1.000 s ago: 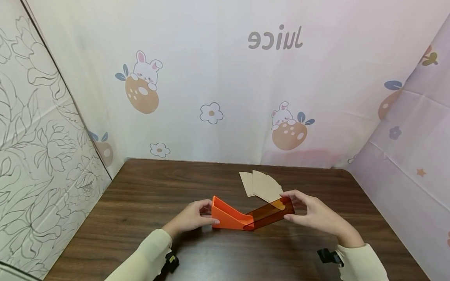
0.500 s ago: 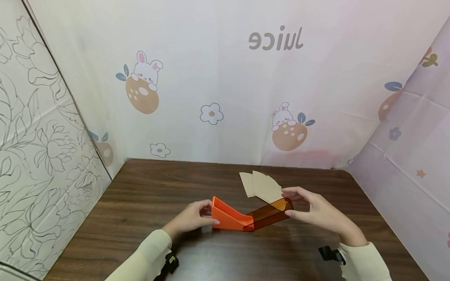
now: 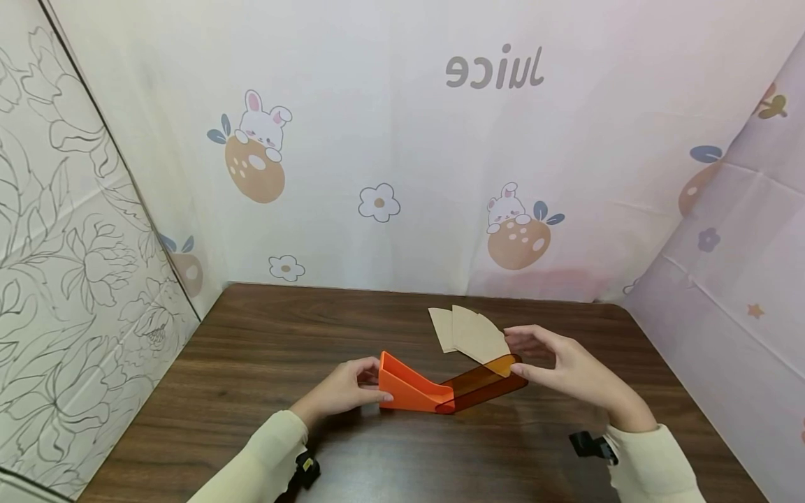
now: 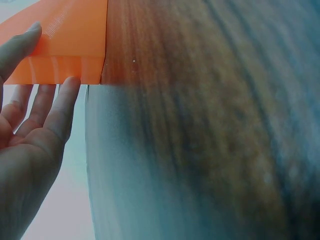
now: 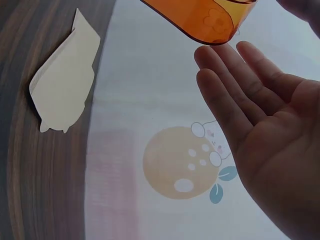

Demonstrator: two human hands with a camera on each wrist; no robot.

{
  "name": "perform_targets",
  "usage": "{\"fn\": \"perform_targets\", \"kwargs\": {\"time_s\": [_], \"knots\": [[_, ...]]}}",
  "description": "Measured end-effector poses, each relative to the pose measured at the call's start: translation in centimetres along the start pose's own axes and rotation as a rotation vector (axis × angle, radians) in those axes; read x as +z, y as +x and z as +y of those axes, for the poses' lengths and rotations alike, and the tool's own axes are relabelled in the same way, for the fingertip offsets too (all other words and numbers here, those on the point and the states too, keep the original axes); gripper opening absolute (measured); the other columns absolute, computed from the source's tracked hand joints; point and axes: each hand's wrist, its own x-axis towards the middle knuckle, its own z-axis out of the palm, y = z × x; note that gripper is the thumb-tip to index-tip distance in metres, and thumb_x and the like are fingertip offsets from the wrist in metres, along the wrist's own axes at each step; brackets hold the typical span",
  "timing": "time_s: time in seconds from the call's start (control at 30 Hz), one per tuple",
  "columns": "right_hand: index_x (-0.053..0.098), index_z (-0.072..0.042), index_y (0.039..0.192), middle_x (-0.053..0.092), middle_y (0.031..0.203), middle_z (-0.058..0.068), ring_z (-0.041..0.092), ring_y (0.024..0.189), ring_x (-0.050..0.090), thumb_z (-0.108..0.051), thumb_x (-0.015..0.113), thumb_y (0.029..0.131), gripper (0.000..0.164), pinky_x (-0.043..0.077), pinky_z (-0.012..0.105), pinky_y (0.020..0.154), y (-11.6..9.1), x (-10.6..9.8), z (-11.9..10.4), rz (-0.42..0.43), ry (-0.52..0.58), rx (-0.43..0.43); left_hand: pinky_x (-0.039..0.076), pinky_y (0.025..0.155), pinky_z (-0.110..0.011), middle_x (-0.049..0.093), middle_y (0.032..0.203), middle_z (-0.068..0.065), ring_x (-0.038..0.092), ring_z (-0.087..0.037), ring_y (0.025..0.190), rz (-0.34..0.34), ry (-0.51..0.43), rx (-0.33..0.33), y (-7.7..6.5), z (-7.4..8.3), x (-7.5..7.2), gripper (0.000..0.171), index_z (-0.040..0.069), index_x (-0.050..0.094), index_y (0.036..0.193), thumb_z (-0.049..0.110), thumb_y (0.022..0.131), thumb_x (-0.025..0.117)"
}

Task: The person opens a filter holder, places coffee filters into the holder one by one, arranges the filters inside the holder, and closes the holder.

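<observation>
An orange coffee filter holder (image 3: 409,385), wedge-shaped and open-topped, stands on the table. My left hand (image 3: 342,386) grips its tall end, thumb along the near side and fingers behind. The thumb and fingertips show against the orange plastic (image 4: 60,37) in the left wrist view. A see-through amber lid (image 3: 481,385) hangs swung out to the right from the holder's low end. At the lid's free end is my right hand (image 3: 566,363), its fingers loosely extended and thumb apart. In the right wrist view these fingers lie just beyond the lid's rounded end (image 5: 215,25).
Several tan cone paper filters (image 3: 474,332) lie fanned out on the dark wooden table (image 3: 302,321), behind the lid. A printed curtain (image 3: 377,140) hangs along the table's back edge. Wrist cameras (image 3: 307,469) sit on both wrists.
My right hand has let go of the amber lid's end and shifted slightly up and to the right. The left hand and the filter holder have stayed put.
</observation>
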Motion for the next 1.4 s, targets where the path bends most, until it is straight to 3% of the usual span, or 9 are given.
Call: {"fn": "perform_targets", "kwargs": {"time_s": [0.3,0.57,1.07,1.4], "knots": [[0.057,-0.019,0.135,0.066,0.121,-0.006,0.02,0.106,0.065,-0.023,0.07,0.097,0.04,0.054,0.031,0.088,0.8,-0.1,0.3,0.025,0.015,0.0,0.054,0.089,-0.032,0.07,0.108,0.003,0.066,-0.017,0.103,0.006,-0.007,-0.004,0.0,-0.1,0.1,0.03,0.011,0.065,0.111,0.014,0.086,0.082],[0.06,-0.022,0.13,0.067,0.119,-0.007,0.01,0.104,0.064,-0.028,0.064,0.101,0.031,0.053,0.028,0.087,1.5,-0.2,0.9,0.038,0.019,0.053,0.054,0.091,-0.037,0.07,0.108,0.002,0.066,-0.017,0.103,0.003,-0.02,-0.007,0.0,0.0,0.0,0.03,0.011,0.065,0.111,0.014,0.086,0.081],[0.061,-0.019,0.131,0.068,0.118,-0.002,0.018,0.104,0.066,-0.032,0.062,0.102,0.032,0.054,0.03,0.083,2.7,-0.2,2.0,0.027,0.031,0.146,0.054,0.092,-0.038,0.07,0.108,0.003,0.066,-0.016,0.102,0.005,-0.006,-0.006,-0.1,0.4,0.0,0.031,0.011,0.065,0.112,0.016,0.086,0.082],[0.062,-0.016,0.131,0.068,0.115,0.003,0.018,0.102,0.064,-0.035,0.06,0.102,0.035,0.053,0.032,0.082,3.6,0.4,4.1,0.023,-0.005,0.198,0.054,0.09,-0.033,0.07,0.109,0.003,0.066,-0.016,0.102,0.003,0.001,-0.002,0.0,0.2,0.0,0.032,0.012,0.065,0.113,0.016,0.086,0.082]]}}
